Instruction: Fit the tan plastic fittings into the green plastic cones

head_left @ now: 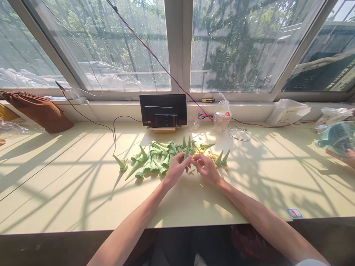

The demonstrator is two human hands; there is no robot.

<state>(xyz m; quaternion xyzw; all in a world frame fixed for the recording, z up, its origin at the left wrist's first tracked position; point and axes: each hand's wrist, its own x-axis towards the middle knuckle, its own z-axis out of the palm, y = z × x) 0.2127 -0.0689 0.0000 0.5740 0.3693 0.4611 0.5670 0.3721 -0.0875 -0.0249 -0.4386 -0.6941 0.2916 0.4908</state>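
Note:
My left hand (177, 167) is closed around a green plastic spike (188, 148), its pointed end up. My right hand (206, 168) meets it at the spike's lower end, fingertips pinched together; what they hold is too small to make out. Left of the hands lies a heap of green spikes (154, 165), most of them on their sides. Small yellow plastic pieces (197, 147) are scattered behind and beside my right hand, and one yellow piece (191, 171) lies just below the fingers. Two spikes (225, 158) stand point up to the right.
A tablet (163, 105) with a phone (165, 121) leans at the back. A bagged cup (222, 119), a coiled cable (239, 133) and a brown pouch (41, 111) lie along the window. Another person's hand (344, 158) is by a teal container (337, 136) at the right.

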